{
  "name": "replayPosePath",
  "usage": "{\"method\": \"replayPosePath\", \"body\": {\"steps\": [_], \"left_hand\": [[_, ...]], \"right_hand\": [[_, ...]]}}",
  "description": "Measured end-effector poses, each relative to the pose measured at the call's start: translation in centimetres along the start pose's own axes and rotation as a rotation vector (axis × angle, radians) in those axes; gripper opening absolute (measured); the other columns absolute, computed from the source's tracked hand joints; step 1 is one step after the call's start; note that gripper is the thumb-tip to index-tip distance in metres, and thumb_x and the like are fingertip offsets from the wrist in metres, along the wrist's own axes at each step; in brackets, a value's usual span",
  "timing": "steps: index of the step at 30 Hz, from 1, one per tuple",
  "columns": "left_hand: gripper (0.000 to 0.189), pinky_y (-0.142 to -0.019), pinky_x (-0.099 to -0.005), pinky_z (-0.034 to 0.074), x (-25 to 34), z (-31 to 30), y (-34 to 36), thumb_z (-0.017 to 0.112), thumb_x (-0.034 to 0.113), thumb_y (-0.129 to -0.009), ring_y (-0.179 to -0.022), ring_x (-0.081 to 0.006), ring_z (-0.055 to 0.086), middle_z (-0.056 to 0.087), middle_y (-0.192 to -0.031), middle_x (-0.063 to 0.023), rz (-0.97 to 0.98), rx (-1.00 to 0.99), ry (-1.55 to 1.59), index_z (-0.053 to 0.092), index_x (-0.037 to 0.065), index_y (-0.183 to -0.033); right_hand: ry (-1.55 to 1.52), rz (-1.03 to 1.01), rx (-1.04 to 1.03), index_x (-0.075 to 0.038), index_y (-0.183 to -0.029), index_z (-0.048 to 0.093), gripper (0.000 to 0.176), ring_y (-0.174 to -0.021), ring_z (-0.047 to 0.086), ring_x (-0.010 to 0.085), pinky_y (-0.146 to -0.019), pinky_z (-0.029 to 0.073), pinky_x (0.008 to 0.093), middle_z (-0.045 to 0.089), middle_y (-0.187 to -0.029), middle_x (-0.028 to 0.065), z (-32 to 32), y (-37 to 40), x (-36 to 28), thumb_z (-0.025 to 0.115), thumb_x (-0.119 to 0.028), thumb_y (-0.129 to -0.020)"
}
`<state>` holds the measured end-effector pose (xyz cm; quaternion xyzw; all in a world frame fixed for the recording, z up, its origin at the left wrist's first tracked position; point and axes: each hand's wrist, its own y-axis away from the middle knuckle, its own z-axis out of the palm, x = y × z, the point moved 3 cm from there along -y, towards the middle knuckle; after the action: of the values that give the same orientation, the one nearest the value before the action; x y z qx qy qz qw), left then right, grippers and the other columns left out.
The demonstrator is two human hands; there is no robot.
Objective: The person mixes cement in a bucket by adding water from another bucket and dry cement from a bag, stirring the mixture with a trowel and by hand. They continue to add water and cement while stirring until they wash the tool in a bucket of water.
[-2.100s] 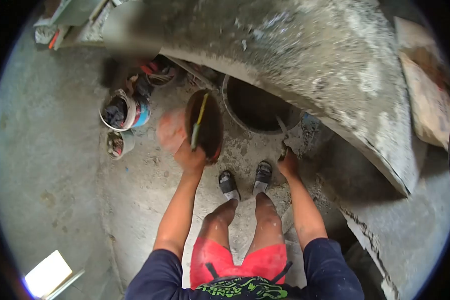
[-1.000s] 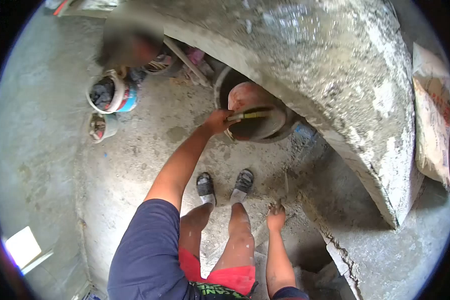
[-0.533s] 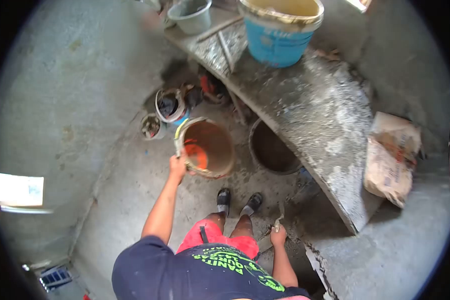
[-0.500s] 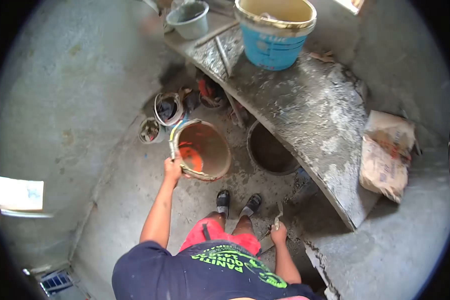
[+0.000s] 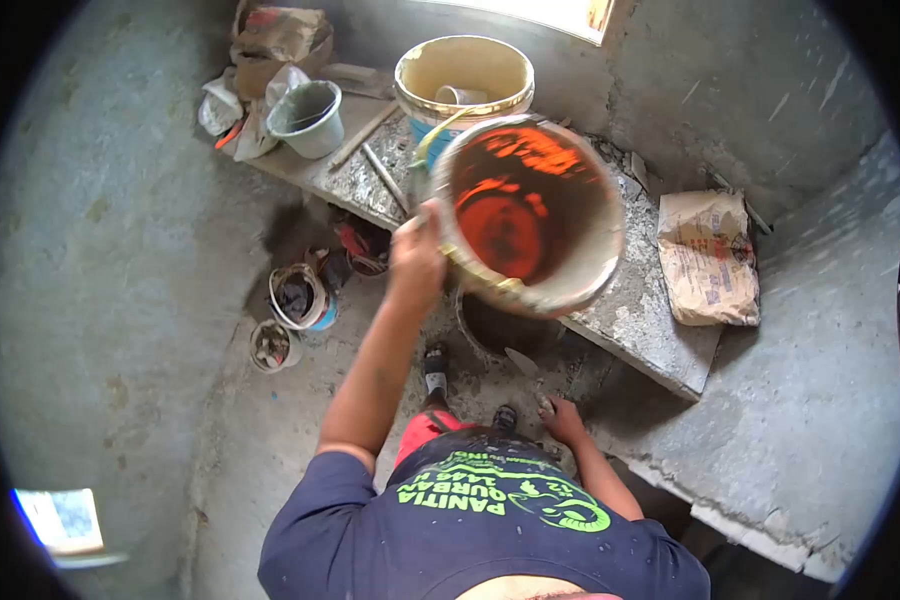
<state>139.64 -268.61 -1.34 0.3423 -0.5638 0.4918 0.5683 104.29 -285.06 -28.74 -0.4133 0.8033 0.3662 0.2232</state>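
My left hand (image 5: 417, 258) grips the rim of a cement-smeared bucket (image 5: 592, 255) with orange patches showing inside. It is raised in front of the concrete slab, its mouth tilted toward me, and it partly covers the blue bucket (image 5: 440, 62) behind. Lower down on the right, my right hand (image 5: 564, 421) is closed around the handle of a trowel (image 5: 522, 362), whose blade points up and left. Just beyond the blade, a round dark tub (image 5: 495, 330) stands on the floor, partly hidden by the raised bucket.
The rough concrete slab (image 5: 660, 350) runs diagonally ahead. On it are a grey pail (image 5: 315, 135), sticks (image 5: 385, 178) and a paper cement sack (image 5: 708, 260). Two small pails, one white-rimmed (image 5: 322, 310) and one with debris (image 5: 273, 345), stand on the floor at left.
My left hand has lifted the bucket from low near the floor up and to the right, before the slab. My right hand has moved forward with the trowel. The view has shifted.
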Motion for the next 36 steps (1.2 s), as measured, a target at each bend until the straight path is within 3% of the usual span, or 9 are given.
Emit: {"method": "replayPosePath", "body": {"steps": [1,3,8,12,17,21,25,31,36], "left_hand": [[0.052,-0.067,-0.0318,0.057,-2.7,1.5,-3.0,0.048,0.051,-0.107,-0.069,-0.0132,0.063,0.065,-0.084,-0.003,-0.204,-0.235,0.117,0.064,0.002,-0.1],[0.052,-0.053,-0.0307,0.056,-4.2,7.9,-7.1,0.053,0.053,-0.105,-0.062,-0.0125,0.063,0.064,-0.078,-0.0017,-0.174,-0.321,0.265,0.064,0.002,-0.101],[0.058,-0.066,-0.0373,0.065,-13.5,14.9,-13.0,0.054,0.052,-0.104,-0.068,-0.0227,0.069,0.068,-0.093,-0.013,-0.479,-0.694,0.251,0.058,-0.004,-0.118],[0.066,-0.07,-0.0404,0.065,-13.1,9.9,-12.4,0.053,0.054,-0.103,-0.086,-0.0299,0.073,0.067,-0.109,-0.0194,-0.68,-0.771,0.198,0.052,-0.007,-0.13],[0.072,-0.079,-0.0443,0.061,-13.2,0.3,-10.9,0.048,0.061,-0.102,-0.082,-0.0264,0.073,0.07,-0.109,-0.0165,-1.022,-0.77,0.167,0.052,-0.001,-0.137],[0.041,-0.07,-0.0349,0.061,-10.1,-3.8,-12.1,0.059,0.03,-0.105,-0.08,-0.0232,0.073,0.073,-0.1,-0.0123,-0.766,-0.83,0.352,0.054,0.005,-0.137],[0.048,-0.081,-0.0394,0.064,-2.2,-3.5,-14.6,0.065,0.0,-0.093,-0.11,-0.035,0.07,0.06,-0.136,-0.0222,-0.473,-0.73,0.488,0.05,0.003,-0.138],[0.038,-0.083,-0.039,0.063,6.8,-4.3,-20.3,0.059,0.011,-0.099,-0.117,-0.0326,0.067,0.061,-0.132,-0.0235,0.006,-0.659,0.104,0.053,-0.001,-0.134],[0.026,-0.082,-0.0317,0.059,10.4,-2.9,-27.3,0.065,0.015,-0.099,-0.106,-0.0183,0.068,0.069,-0.117,-0.0117,0.094,-0.84,-0.18,0.063,0.002,-0.121]], "right_hand": [[0.033,-0.014,0.019,0.0,-0.121,0.068,0.042,-0.107,0.067,0.0438,-0.092,0.053,0.0455,0.07,-0.111,0.0271,-0.1,0.4,-1.1,0.073,-0.023,-0.086],[-0.01,-0.048,0.098,0.0,-0.123,0.067,0.045,-0.107,0.068,0.0423,-0.093,0.053,0.0429,0.07,-0.113,0.0267,-1.0,1.2,-3.9,0.074,-0.023,-0.085],[-0.39,0.067,0.228,0.002,-0.126,0.068,0.045,-0.093,0.07,0.0223,-0.086,0.053,0.0344,0.075,-0.106,0.0132,-4.0,3.3,-9.8,0.074,-0.017,-0.086],[-0.903,0.094,0.3,0.004,-0.13,0.065,0.047,-0.056,0.052,0.0057,-0.051,0.041,0.0214,0.068,-0.084,0.0035,-7.7,6.8,-16.5,0.069,-0.017,-0.088],[-1.049,-0.096,0.446,0.008,-0.122,0.061,0.049,-0.055,0.049,0.0066,-0.051,0.038,0.0216,0.065,-0.083,0.0063,-12.9,7.4,-24.5,0.064,-0.031,-0.093],[-1.106,-0.163,0.38,0.007,-0.132,0.057,0.052,-0.056,0.048,0.007,-0.052,0.038,0.0211,0.065,-0.086,0.0079,-16.4,3.3,-26.6,0.061,-0.031,-0.096],[-1.101,-0.241,0.254,0.006,-0.134,0.057,0.052,-0.056,0.049,0.0072,-0.053,0.04,0.0207,0.066,-0.087,0.0084,-19.8,-2.9,-27.9,0.062,-0.028,-0.096],[-0.942,-0.415,0.203,0.005,-0.139,0.055,0.048,-0.055,0.049,0.0061,-0.052,0.04,0.0208,0.066,-0.091,0.0071,-25.4,-11.6,-32.9,0.063,-0.014,-0.096],[-0.185,-0.527,0.515,0.006,-0.126,0.064,0.04,-0.11,0.068,0.0308,-0.099,0.05,0.038,0.071,-0.117,0.0224,-30.9,-14.8,-38.3,0.07,-0.005,-0.088]]}}
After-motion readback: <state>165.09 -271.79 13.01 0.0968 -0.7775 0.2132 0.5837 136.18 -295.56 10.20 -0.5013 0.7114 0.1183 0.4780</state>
